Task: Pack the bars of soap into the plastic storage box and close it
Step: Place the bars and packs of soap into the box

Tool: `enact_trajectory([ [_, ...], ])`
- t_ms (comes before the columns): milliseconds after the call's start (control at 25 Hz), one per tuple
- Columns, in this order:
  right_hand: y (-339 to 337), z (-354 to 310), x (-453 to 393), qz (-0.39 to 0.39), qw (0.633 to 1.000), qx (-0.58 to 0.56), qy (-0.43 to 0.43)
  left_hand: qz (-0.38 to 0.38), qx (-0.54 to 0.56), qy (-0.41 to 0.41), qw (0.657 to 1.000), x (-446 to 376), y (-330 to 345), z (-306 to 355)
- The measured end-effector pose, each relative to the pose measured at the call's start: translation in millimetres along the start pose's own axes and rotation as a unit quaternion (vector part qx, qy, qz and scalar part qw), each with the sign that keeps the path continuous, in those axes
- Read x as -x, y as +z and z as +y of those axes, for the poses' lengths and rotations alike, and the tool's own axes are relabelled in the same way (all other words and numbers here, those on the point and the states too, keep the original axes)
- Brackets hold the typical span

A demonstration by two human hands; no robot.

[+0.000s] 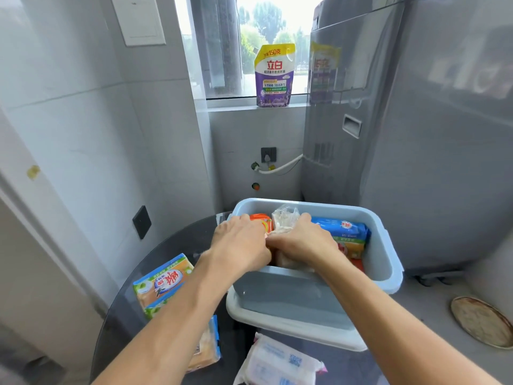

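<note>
Beside a washing machine (416, 162), on a dark round table (155, 259), the left hand (238, 243) and right hand (302, 240) are gripping a clear-wrapped soap pack (284, 218) inside the blue box (385, 262), mid-packing, while three packs are waiting outside, probably next.

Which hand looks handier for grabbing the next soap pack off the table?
Probably the left hand: the green-and-orange soap pack lies on the table left of the storage box, beside the left arm. The right hand would have to cross over.
</note>
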State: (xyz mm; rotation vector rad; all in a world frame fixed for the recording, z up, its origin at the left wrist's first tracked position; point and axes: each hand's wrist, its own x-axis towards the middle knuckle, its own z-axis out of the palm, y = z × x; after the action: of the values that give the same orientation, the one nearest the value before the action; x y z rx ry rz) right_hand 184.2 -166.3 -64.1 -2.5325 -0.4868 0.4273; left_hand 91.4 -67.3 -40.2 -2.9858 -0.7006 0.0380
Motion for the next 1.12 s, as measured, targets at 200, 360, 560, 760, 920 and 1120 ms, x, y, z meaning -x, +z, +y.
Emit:
enact_trajectory([
  [200, -37.0, 18.2, 11.4, -0.052, 0.943, -0.329, 0.006, 0.006, 0.027, -0.035, 0.999, -6.4, 2.2, 5.8],
  [360, -94.1, 51.7, 27.6, -0.101, 0.838, -0.537, -0.015, -0.089, 0.149, -0.055, 0.983, -27.7, -0.4, 14.6],
  [560, -105.9, 75.4, 39.0, -0.078, 0.829, -0.553, -0.008, -0.087, 0.191, -0.082, 0.974, -33.8, 16.3, 17.7],
  [760, -97.2, 83.9, 60.0, -0.089, 0.837, -0.534, -0.071, 0.003, 0.564, -0.019, 0.826, -12.5, -4.9, -10.2],
  [920, -116.5, 65.1, 64.3, -0.153, 0.887, -0.405, -0.160, 0.026, 0.665, 0.045, 0.745, 17.3, -51.1, -37.8],
  [1120, -83.5, 62.3, 104.7, -0.337, 0.847, -0.333, -0.241, -0.164, 0.696, 0.133, 0.687, 74.5, -36.3, -104.0],
])
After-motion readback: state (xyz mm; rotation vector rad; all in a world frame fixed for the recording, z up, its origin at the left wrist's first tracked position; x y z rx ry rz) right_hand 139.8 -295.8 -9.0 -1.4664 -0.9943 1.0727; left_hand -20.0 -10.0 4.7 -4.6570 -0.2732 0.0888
